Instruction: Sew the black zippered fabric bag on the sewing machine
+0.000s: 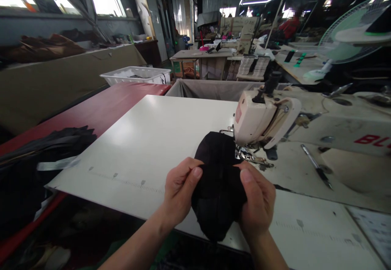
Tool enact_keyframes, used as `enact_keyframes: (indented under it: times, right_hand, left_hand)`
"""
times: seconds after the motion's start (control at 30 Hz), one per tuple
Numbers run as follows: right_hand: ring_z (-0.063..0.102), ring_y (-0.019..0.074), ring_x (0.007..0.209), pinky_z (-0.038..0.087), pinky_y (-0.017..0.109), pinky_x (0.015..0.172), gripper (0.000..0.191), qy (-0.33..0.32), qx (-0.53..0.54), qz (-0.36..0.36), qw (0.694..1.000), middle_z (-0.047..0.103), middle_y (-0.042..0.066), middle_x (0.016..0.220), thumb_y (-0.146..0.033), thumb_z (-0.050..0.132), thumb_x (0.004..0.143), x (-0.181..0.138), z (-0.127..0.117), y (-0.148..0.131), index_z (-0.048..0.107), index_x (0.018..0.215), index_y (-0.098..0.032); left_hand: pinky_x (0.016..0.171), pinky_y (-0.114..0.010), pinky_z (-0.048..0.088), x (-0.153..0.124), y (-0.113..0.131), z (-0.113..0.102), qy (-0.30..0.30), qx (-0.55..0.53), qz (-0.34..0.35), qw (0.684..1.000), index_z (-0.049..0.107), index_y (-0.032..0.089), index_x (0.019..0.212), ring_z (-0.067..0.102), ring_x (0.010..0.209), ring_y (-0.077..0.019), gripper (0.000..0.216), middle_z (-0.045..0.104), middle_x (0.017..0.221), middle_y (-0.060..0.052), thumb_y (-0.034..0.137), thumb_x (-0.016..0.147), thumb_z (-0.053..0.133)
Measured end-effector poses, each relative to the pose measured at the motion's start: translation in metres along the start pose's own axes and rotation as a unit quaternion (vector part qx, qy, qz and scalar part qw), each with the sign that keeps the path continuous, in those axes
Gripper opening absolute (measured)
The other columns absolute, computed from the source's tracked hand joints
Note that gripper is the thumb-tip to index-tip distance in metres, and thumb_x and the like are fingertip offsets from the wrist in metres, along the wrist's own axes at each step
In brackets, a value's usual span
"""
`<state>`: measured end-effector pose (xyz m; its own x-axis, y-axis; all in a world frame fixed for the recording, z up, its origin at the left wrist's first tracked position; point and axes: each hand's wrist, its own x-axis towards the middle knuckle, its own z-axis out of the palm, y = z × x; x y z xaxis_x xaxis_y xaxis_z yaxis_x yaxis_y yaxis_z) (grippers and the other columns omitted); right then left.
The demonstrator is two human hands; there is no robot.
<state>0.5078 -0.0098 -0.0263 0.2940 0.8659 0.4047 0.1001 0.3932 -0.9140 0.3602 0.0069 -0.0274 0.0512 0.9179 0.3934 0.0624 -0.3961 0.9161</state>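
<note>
Two hands, left hand (179, 190), right hand (255, 203), pinching black fabric (218, 180), beside sewing machine (305, 119)

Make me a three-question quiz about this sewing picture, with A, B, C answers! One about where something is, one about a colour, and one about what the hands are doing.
1. Where does the pen lie?
A. on the machine bed, right of the needle area
B. in the white basket
C. on the red table

2. What colour is the fabric piece?
A. white
B. black
C. red

3. How are the hands placed?
A. both flat on the table, off the fabric
B. only one touches the fabric
C. both pinch the fabric, one each side

Answers:
1 A, the pen rests on the bed under the arm of the sewing machine.
2 B, the piece is black against the white table.
3 C, the left hand and right hand each grip an edge with the thumb on top.
</note>
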Motion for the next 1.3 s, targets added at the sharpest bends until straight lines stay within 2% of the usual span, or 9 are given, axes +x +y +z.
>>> enact_keyframes:
  times: [0.1,0.23,0.37,0.53,0.7,0.8,0.9,1.13,1.3]
  right_hand:
    - [0.042,0.0128,0.052,0.033,0.025,0.047,0.034,-0.046,-0.001,0.063,0.997,0.047,-0.001,0.056,-0.038,0.053,0.09,0.002,-0.002,-0.003,0.058,0.063,-0.018]
    - [0.044,0.0122,0.053,0.033,0.023,0.048,0.026,-0.042,0.035,0.15,0.987,0.052,-0.002,0.056,-0.039,0.066,0.08,0.004,-0.003,-0.013,0.064,0.063,-0.018]
    - [0.047,0.0131,0.057,0.036,0.023,0.05,0.023,-0.094,0.059,0.163,0.98,0.055,-0.002,0.06,-0.043,0.068,0.079,0.006,-0.009,-0.015,0.068,0.072,-0.021]
    - [0.047,0.0135,0.063,0.039,0.024,0.055,0.027,-0.169,-0.005,0.116,0.979,0.053,-0.001,0.067,-0.042,0.063,0.085,0.009,-0.017,-0.008,0.064,0.07,-0.019]
    - [0.041,0.0112,0.058,0.037,0.02,0.05,0.031,-0.146,0.031,0.184,0.971,0.045,-0.003,0.065,-0.047,0.053,0.091,0.003,-0.018,-0.01,0.057,0.077,-0.02]
    - [0.046,0.0117,0.059,0.041,0.021,0.052,0.029,-0.227,0.083,0.24,0.94,0.05,-0.003,0.067,-0.047,0.067,0.081,0.0,-0.021,-0.012,0.057,0.085,-0.02]
    - [0.051,0.0135,0.065,0.045,0.024,0.058,0.028,-0.288,0.088,0.259,0.918,0.054,-0.002,0.07,-0.041,0.076,0.074,0.001,-0.028,-0.012,0.058,0.078,-0.019]
    - [0.048,0.0126,0.061,0.041,0.024,0.055,0.024,-0.23,0.061,0.238,0.942,0.055,-0.001,0.065,-0.041,0.074,0.077,0.01,-0.039,-0.011,0.068,0.073,-0.018]
    - [0.054,0.0142,0.068,0.044,0.024,0.062,0.018,-0.122,0.124,0.247,0.953,0.062,0.0,0.071,-0.04,0.074,0.077,0.001,-0.032,-0.005,0.072,0.08,-0.022]
  left_hand:
    - [0.054,-0.023,0.035,-0.003,-0.003,-0.001,-0.001,-0.013,0.012,1.0,0.064,0.017,0.079,0.046,0.06,-0.0103,0.026,0.054,0.067,-0.001,0.034,0.094,0.051]
    - [0.055,-0.022,0.036,-0.004,-0.006,-0.002,-0.028,-0.068,0.007,0.997,0.062,0.017,0.081,0.047,0.061,-0.01,0.022,0.056,0.07,-0.001,0.032,0.094,0.051]
    - [0.056,-0.022,0.036,-0.003,-0.006,-0.004,-0.028,-0.089,0.007,0.996,0.059,0.018,0.083,0.045,0.059,-0.0094,0.019,0.053,0.069,0.0,0.029,0.095,0.049]
    - [0.059,-0.024,0.039,-0.002,-0.004,-0.005,-0.022,-0.013,0.078,0.997,0.06,0.018,0.086,0.051,0.064,-0.0116,0.014,0.058,0.073,-0.002,0.023,0.094,0.049]
    - [0.06,-0.026,0.039,-0.004,-0.007,-0.005,-0.025,0.058,0.129,0.99,0.059,0.018,0.088,0.051,0.063,-0.0127,0.013,0.057,0.069,-0.002,0.021,0.094,0.048]
    - [0.061,-0.026,0.04,-0.007,-0.007,-0.005,-0.03,0.069,0.134,0.988,0.06,0.018,0.091,0.052,0.064,-0.0127,0.014,0.058,0.071,-0.002,0.021,0.094,0.047]
    - [0.06,-0.025,0.04,-0.009,-0.005,-0.006,-0.041,0.054,0.135,0.989,0.06,0.019,0.091,0.052,0.063,-0.0117,0.014,0.056,0.07,-0.001,0.021,0.094,0.046]
    - [0.057,-0.019,0.041,-0.009,0.0,-0.007,-0.022,0.065,0.086,0.994,0.061,0.019,0.086,0.055,0.064,-0.0093,0.014,0.062,0.074,0.0,0.019,0.093,0.049]
    - [0.058,-0.017,0.043,-0.008,0.0,-0.006,-0.028,0.089,0.088,0.992,0.06,0.02,0.087,0.055,0.063,-0.008,0.013,0.061,0.074,0.002,0.018,0.094,0.049]
